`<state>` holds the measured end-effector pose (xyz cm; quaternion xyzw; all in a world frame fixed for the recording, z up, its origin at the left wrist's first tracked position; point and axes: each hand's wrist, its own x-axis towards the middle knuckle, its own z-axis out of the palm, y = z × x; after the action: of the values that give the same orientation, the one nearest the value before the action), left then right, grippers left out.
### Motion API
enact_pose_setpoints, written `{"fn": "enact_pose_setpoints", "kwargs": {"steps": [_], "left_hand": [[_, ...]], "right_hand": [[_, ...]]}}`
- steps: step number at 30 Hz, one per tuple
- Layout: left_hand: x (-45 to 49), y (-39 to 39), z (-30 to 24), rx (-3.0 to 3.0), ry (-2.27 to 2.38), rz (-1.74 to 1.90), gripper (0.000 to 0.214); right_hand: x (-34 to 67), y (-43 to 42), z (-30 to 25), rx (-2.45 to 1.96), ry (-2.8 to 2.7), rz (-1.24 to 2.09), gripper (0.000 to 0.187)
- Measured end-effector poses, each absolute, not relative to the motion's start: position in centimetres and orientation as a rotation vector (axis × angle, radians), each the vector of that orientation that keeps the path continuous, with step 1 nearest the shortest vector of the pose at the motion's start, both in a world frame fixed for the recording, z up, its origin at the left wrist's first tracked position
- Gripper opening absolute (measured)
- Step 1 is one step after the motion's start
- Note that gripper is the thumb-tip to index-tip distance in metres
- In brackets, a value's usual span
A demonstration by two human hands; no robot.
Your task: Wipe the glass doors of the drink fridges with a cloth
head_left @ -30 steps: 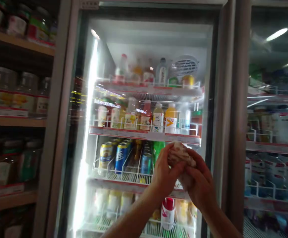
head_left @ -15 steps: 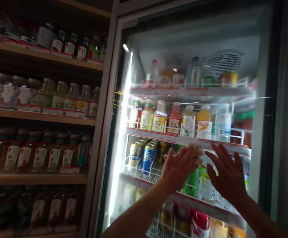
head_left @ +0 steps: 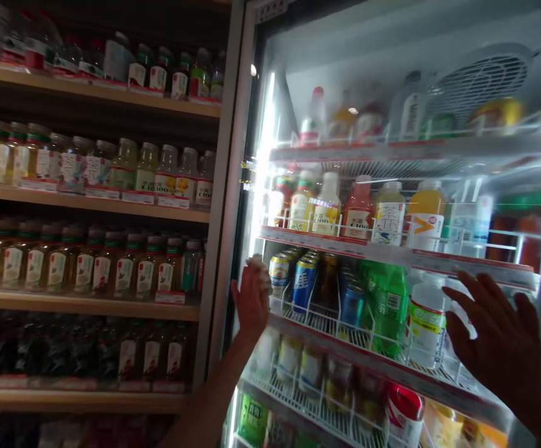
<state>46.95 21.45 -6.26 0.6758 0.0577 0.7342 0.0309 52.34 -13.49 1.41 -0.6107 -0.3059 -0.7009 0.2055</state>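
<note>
My left hand [head_left: 252, 302] is pressed up to the left side of the glass fridge door, near the bright light strip [head_left: 263, 155]. A crumpled pale cloth [head_left: 260, 274] sits under its fingers, partly hidden by them. My right hand [head_left: 497, 336] is raised at the right of the door with its fingers spread and nothing in them; it is at the glass or just in front of it. Behind the glass stand cans, a green bottle [head_left: 389, 305] and a clear bottle with a green-yellow label [head_left: 426, 320].
Left of the door frame [head_left: 221, 205], wooden shelves [head_left: 88, 302] carry rows of bottles. Inside the fridge, wire racks hold juice bottles, such as an orange one [head_left: 425, 214], and a red-lidded container [head_left: 405, 414]. A round fan grille [head_left: 482, 84] is at the top.
My left hand has moved left across the glass with the cloth, from mid-door to the left edge. My right hand stays raised and spread. The view has shifted closer to the fridge.
</note>
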Motion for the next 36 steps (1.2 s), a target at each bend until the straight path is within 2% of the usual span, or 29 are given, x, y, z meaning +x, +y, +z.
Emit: {"fn": "enact_pose_setpoints", "kwargs": {"steps": [3,8,13,15,17,20,23,25,29,31,36], "left_hand": [[46.5,22.7,-7.4,1.934,0.363,2.232,0.051],[46.5,21.2,-10.9,2.370,-0.313,2.185,0.051],[46.2,24.4,-10.9,1.957,0.449,2.142,0.054],[46.7,23.8,-11.0,1.916,0.423,2.148,0.058],[47.1,22.4,-11.0,2.121,0.096,2.182,0.058],[47.1,21.8,-8.8,2.345,-0.273,2.196,0.052],[46.9,22.4,-4.5,1.931,0.278,2.261,0.050],[47.2,21.1,-1.9,1.833,0.325,2.257,0.052],[48.0,15.1,0.9,2.219,-0.522,2.297,0.046],[48.2,13.8,2.1,2.292,-0.709,2.324,0.044],[48.5,13.7,5.4,1.934,-0.032,2.455,0.050]], "right_hand": [[52.8,-13.6,1.2,-1.621,-0.929,-2.133,0.026],[51.6,-13.1,0.4,-1.718,-0.802,-1.927,0.023],[53.5,-14.3,-0.4,-1.668,-0.922,-2.118,0.022],[54.5,-14.8,-0.4,-1.661,-0.943,-2.221,0.024],[54.9,-15.0,-0.4,-1.673,-0.941,-2.257,0.025],[54.2,-14.8,-0.3,-1.708,-0.979,-2.244,0.025],[53.3,-14.5,-0.3,-1.770,-0.980,-2.163,0.027],[53.1,-14.4,-0.3,-1.785,-0.980,-2.134,0.028],[53.1,-14.7,-0.3,-1.780,-1.048,-2.100,0.030],[53.1,-14.9,-0.3,-1.768,-1.097,-2.078,0.032],[53.1,-14.9,-0.4,-1.698,-1.129,-2.032,0.034]]}}
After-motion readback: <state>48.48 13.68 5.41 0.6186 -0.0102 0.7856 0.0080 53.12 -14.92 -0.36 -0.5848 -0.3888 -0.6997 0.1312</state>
